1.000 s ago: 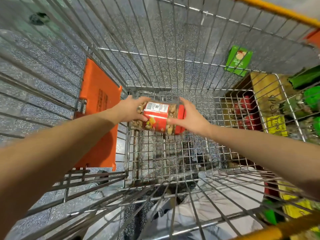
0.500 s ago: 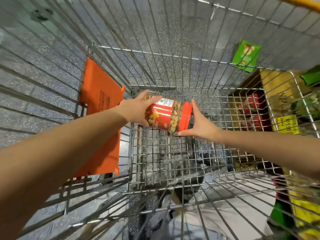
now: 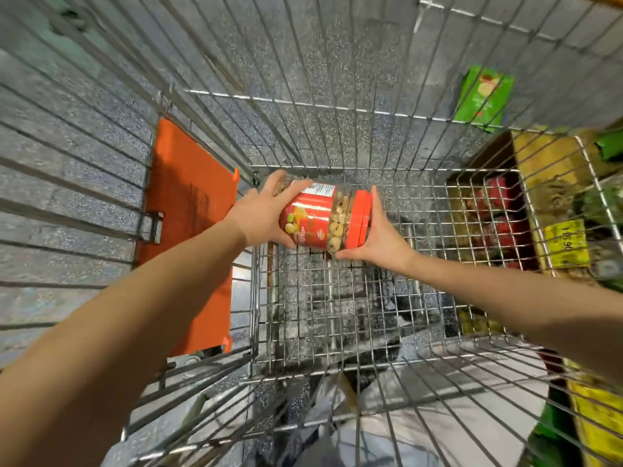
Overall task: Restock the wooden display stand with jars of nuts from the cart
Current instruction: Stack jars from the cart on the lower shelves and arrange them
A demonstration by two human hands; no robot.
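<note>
Partway through a restocking trip, by the look of it: lifting a jar of nuts (image 3: 323, 215) out of the cart (image 3: 337, 315), not yet carrying it across to the wooden display stand (image 3: 542, 156) at the right. Judging by the red jars (image 3: 499, 210) seen through the wire inside that stand, partly stocked already; impossible to say how full, with mesh and blur in the way. Nothing else showing on the bare wire floor of the cart, so quite possibly the last jar to go, though no seeing the corners hidden under the arms. Left to do: raising over the cart rim, swinging right, setting upright among the others. Held on its side, red lid to the right, apparently clear of the wire floor and near the far end of the basket. Gripped at the base end by the left hand (image 3: 259, 220), fingers (image 3: 277, 179) curled round the clear wall above the label. Caught at the lid end by the right hand (image 3: 377, 244), one finger reaching up along the face of the lid, thumb hooked under the lower edge beside the band of visible nuts. Clamped, then, between the two hands, touching both, slack in neither.
</note>
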